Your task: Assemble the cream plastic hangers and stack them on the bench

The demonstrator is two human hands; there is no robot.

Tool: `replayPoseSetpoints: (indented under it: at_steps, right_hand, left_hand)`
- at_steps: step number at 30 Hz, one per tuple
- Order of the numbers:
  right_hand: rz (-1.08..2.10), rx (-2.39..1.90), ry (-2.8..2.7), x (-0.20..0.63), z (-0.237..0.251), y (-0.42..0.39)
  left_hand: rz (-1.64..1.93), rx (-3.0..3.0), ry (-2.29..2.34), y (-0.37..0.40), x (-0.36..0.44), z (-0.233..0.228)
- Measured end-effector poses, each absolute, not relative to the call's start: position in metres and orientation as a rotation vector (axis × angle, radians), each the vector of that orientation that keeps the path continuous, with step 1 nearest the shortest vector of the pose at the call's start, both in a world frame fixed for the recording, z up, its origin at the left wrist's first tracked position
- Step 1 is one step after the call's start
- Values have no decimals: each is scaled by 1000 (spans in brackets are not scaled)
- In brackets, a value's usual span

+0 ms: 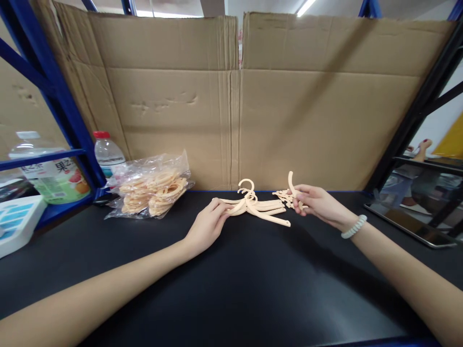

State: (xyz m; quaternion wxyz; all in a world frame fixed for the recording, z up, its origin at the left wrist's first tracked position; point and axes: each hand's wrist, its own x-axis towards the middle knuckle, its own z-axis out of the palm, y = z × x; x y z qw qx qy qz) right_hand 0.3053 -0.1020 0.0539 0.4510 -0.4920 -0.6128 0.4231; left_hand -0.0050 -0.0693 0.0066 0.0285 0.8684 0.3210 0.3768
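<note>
A small stack of cream plastic hangers [258, 206] lies on the black table [231, 284], hooks pointing up toward the cardboard. My left hand [208, 224] rests on the stack's left end, fingers pinching the arms. My right hand [316, 202] holds a single cream hanger [291, 185] by its hook, just right of the stack and slightly above the table. A white coil band sits on my right wrist.
A clear plastic bag of more cream hangers [154, 193] lies at the left. Behind it stands a red-capped bottle [106, 152], with a larger bottle [50, 168] and a white box [18, 219] further left. A cardboard wall [231, 106] closes the back. A tablet [415, 224] lies at right.
</note>
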Motion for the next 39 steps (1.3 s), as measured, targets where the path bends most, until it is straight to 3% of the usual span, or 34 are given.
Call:
replayPoseSetpoints:
  at_steps: [7, 13, 39]
  right_hand:
    - [951, -1137, -1536, 289, 40, -102]
    - [1155, -978, -1350, 287, 33, -100]
    - [1367, -1189, -1272, 286, 43, -110]
  left_hand:
    - [1153, 2687, 1003, -72, -5, 7]
    - [1168, 2692, 989, -71, -4, 9]
    - [1226, 2609, 1084, -69, -4, 7]
